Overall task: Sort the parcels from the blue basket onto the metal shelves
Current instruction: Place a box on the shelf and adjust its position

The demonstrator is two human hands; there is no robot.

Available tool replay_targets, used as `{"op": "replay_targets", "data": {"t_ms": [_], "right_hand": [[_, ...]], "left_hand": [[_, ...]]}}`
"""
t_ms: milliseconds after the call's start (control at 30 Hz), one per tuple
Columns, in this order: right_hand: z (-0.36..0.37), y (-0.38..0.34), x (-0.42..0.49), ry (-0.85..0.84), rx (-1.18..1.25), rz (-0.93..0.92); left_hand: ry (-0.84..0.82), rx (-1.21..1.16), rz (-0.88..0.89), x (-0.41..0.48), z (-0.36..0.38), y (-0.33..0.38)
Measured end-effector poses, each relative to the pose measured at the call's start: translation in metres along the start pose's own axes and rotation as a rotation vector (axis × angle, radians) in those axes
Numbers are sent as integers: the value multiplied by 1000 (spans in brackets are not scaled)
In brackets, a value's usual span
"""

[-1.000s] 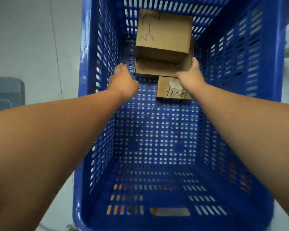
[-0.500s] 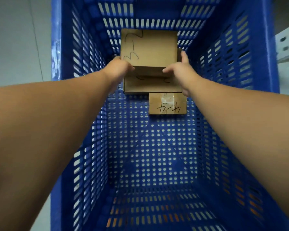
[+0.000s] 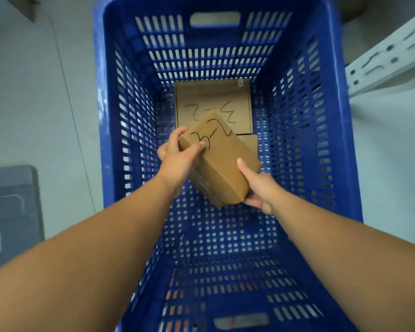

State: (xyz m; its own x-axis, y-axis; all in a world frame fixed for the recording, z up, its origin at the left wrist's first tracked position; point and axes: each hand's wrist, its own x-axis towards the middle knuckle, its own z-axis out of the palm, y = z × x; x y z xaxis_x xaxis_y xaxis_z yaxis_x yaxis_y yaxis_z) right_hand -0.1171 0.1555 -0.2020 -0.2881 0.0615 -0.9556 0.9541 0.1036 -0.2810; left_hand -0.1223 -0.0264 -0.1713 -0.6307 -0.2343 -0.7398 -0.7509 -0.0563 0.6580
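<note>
- Risk: the tilted brown cardboard parcel marked "3-2" [image 3: 221, 164], held at two corners only, may slip or snag the wall of the blue perforated plastic basket [image 3: 321, 116] on lifting.
- Left hand [image 3: 177, 161]: curled round the parcel's far upper corner.
- Right hand [image 3: 259, 190]: thumb on top, fingers under the near lower corner.
- Beyond the hands: flat brown cardboard parcel [image 3: 213, 104] on the basket floor.
- Far right of the right hand: white slotted metal shelf [image 3: 388, 53].
</note>
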Motion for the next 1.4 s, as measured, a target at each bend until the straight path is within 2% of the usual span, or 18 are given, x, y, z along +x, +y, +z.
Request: {"op": "replay_targets", "data": {"t_ms": [67, 133, 167, 267, 333, 400, 467, 567, 633, 733, 833, 967, 1100, 1233, 1400], "right_hand": [[-3, -1, -20, -35, 51, 44], [-8, -8, -44, -52, 4, 45], [-11, -15, -57, -45, -83, 19], [-21, -46, -96, 12, -585, -170], [-24, -70, -131, -56, -737, -325], [-27, -89, -164, -127, -724, -367], [-30, -103, -196, -169, -677, -327], [-39, -114, -244, -211, -673, -265], [-45, -122, -285, -227, -673, -290], [-58, -124, -344, -189, -645, -331], [-73, -116, -410, -110, -518, -373], [-93, -94, -493, -9, -400, -414], [-109, -69, -562, 126, -301, -517], [-131, -40, -634, 199, -140, -620], [-175, 10, -723, 350, -59, -717]], "left_hand": [[65, 26, 22, -15, 0, 6], [114, 89, 58, -33, -1, 19], [122, 132, 85, -42, -4, 26], [80, 220, 119, -68, -12, 50], [47, 236, 139, -92, -20, 73], [12, 249, 167, -115, -29, 96], [8, 244, 188, -139, -35, 117], [99, 170, 229, -180, -40, 146], [139, 115, 254, -210, -45, 163], [-41, 101, 259, -265, -45, 183], [-202, 141, 295, -321, -39, 198], [-304, 121, 274, -380, -34, 232], [-374, 119, 363, -443, -31, 264], [-529, 87, 385, -507, -26, 287], [-691, 76, 453, -585, -3, 304]]}}
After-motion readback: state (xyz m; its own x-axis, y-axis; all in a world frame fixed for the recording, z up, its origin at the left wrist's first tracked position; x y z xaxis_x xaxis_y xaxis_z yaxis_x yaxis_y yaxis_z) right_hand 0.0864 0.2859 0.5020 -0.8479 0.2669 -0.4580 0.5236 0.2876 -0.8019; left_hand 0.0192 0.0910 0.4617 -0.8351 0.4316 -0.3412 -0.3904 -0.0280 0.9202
